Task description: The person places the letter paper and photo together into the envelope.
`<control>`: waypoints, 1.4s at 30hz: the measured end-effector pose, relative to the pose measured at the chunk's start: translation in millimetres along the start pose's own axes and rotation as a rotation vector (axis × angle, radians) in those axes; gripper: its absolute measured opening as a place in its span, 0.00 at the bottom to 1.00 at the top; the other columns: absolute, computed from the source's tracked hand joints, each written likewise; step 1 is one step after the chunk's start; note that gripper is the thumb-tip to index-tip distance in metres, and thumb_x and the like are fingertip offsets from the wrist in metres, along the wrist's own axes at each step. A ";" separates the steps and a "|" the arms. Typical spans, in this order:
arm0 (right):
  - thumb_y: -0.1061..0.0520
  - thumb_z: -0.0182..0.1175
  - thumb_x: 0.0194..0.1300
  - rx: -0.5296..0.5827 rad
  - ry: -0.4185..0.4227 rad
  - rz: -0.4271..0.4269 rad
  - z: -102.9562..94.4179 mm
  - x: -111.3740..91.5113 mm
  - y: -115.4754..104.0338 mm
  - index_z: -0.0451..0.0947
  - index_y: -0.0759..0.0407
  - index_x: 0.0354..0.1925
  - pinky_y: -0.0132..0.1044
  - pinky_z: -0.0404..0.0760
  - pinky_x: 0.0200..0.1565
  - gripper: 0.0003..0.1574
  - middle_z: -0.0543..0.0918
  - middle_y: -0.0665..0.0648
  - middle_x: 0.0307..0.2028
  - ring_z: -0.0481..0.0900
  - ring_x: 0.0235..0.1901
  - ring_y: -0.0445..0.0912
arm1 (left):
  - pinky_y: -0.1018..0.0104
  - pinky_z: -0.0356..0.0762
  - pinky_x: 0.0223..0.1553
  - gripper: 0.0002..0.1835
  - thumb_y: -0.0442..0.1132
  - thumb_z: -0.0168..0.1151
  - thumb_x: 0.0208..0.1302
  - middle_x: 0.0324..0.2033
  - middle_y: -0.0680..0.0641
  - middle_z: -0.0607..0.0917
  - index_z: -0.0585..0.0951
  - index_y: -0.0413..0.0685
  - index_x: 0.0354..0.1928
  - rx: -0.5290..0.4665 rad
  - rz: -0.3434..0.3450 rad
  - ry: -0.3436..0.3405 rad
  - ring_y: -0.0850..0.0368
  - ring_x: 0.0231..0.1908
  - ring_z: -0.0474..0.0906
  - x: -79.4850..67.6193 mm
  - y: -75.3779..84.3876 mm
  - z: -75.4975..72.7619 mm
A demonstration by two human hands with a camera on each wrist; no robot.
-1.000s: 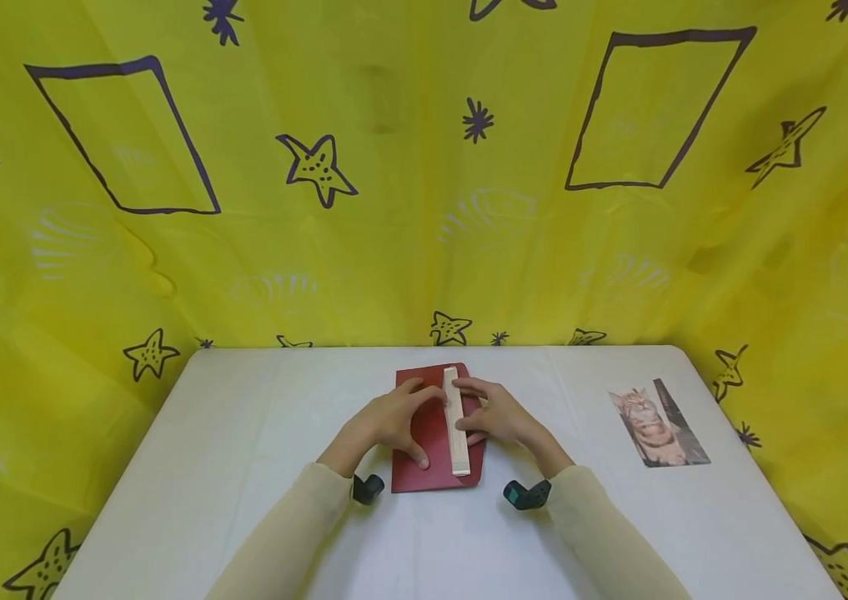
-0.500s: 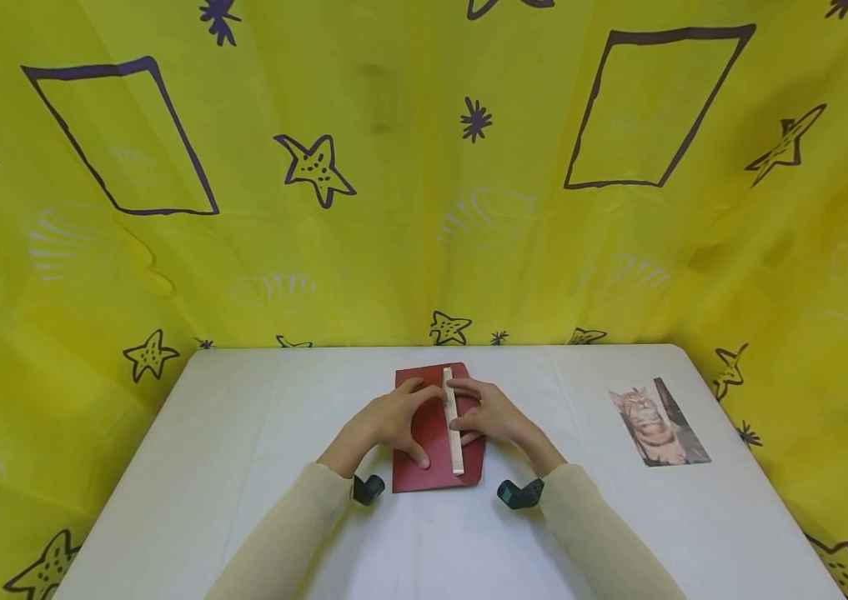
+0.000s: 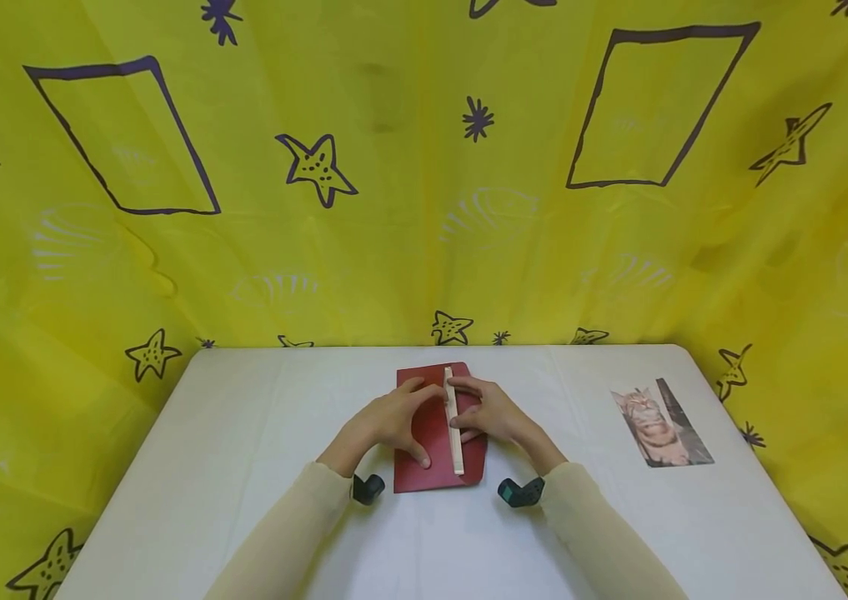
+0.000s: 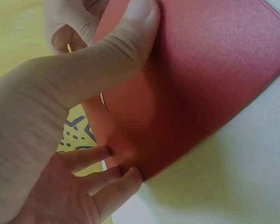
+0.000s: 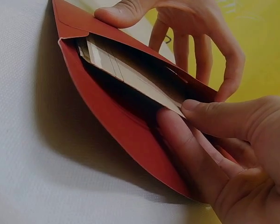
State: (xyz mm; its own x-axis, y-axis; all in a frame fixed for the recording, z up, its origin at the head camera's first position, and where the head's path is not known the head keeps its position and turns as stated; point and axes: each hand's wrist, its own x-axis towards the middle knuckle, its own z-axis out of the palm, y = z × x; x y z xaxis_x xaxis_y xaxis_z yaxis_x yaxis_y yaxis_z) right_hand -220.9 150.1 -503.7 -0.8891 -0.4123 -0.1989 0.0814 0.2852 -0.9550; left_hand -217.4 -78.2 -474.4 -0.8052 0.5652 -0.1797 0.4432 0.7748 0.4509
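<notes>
A red paper envelope [image 3: 434, 437] lies on the table, its mouth toward the right with the flap spread. A cream folded paper [image 5: 126, 74] sits mostly inside it; only a narrow strip along the mouth shows in the head view. My left hand [image 3: 389, 417] arches over the envelope, its thumb [image 4: 128, 39] on the front face and its fingertips at the far edge. The mouth gapes in the right wrist view. There my right hand [image 5: 252, 154] pinches the outer edge of the paper between thumb and index finger. Its other fingers are partly hidden behind the paper and envelope.
A cat photo card [image 3: 656, 425] lies flat on the right side of the white table [image 3: 303, 383]. Yellow curtains [image 3: 393, 250] with dark starfish drawings stand along the back and both sides. Each wrist wears a small black camera.
My right hand has moved slightly left, and the paper has slid deeper into the envelope, so its visible strip is narrower. My left hand and the envelope stay in place.
</notes>
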 end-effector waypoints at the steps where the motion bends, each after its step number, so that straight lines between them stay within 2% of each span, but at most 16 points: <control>1: 0.70 0.68 0.64 0.002 0.000 -0.001 0.2 0.0 -0.2 0.66 0.58 0.74 0.47 0.89 0.35 0.44 0.70 0.70 0.67 0.88 0.29 0.53 | 0.40 0.79 0.57 0.54 0.56 0.88 0.37 0.74 0.41 0.63 0.69 0.68 0.70 -0.002 -0.001 0.000 0.40 0.65 0.71 -0.2 0.1 -0.1; 8: 0.70 0.68 0.64 0.018 -0.005 -0.008 2.5 2.2 1.9 0.66 0.59 0.74 0.47 0.89 0.34 0.44 0.70 0.70 0.68 0.89 0.28 0.54 | 0.39 0.78 0.58 0.54 0.55 0.88 0.37 0.75 0.41 0.62 0.69 0.68 0.70 -0.020 -0.008 -0.002 0.40 0.66 0.70 -1.9 0.3 -1.0; 16: 0.72 0.66 0.65 0.042 -0.037 -0.036 5.7 6.1 3.4 0.61 0.64 0.76 0.48 0.89 0.35 0.45 0.70 0.72 0.69 0.89 0.29 0.53 | 0.38 0.78 0.58 0.53 0.56 0.87 0.37 0.75 0.41 0.62 0.69 0.67 0.70 -0.022 0.000 -0.002 0.39 0.68 0.69 -2.4 -0.7 -1.4; 20: 0.71 0.66 0.65 0.045 -0.036 -0.030 5.1 3.3 1.0 0.61 0.63 0.76 0.48 0.89 0.36 0.46 0.70 0.72 0.69 0.89 0.30 0.54 | 0.38 0.78 0.59 0.54 0.56 0.87 0.38 0.75 0.40 0.62 0.69 0.67 0.70 -0.029 0.006 -0.003 0.39 0.69 0.68 -1.9 -0.9 -1.5; 27: 0.69 0.68 0.65 0.024 -0.042 -0.003 0.2 -0.2 0.5 0.63 0.58 0.76 0.47 0.89 0.36 0.45 0.81 0.70 0.53 0.89 0.29 0.56 | 0.38 0.77 0.59 0.54 0.55 0.88 0.37 0.75 0.40 0.61 0.70 0.67 0.70 -0.033 0.020 0.003 0.38 0.68 0.68 -1.7 0.3 -1.6; 33: 0.69 0.68 0.64 0.020 -0.038 0.004 0.7 1.5 0.5 0.65 0.58 0.75 0.47 0.89 0.36 0.45 0.79 0.70 0.54 0.89 0.28 0.56 | 0.39 0.76 0.61 0.54 0.55 0.88 0.37 0.75 0.39 0.62 0.70 0.65 0.70 -0.037 0.040 0.010 0.38 0.68 0.68 -1.8 -1.7 -1.9; 42: 0.72 0.65 0.65 0.024 -0.065 -0.005 2.9 5.5 1.4 0.61 0.62 0.76 0.47 0.89 0.36 0.45 0.85 0.66 0.41 0.89 0.29 0.55 | 0.40 0.76 0.61 0.53 0.55 0.88 0.38 0.74 0.39 0.63 0.70 0.65 0.69 -0.054 0.040 0.013 0.39 0.70 0.66 -2.0 -4.8 -1.1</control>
State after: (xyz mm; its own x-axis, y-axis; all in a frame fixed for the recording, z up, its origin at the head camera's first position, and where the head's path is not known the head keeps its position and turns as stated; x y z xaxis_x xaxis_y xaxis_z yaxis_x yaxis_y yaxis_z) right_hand -224.4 145.8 -506.8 -0.8583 -0.4694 -0.2074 0.0884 0.2629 -0.9608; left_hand -218.3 -83.3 -475.3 -0.7922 0.5916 -0.1495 0.4535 0.7347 0.5045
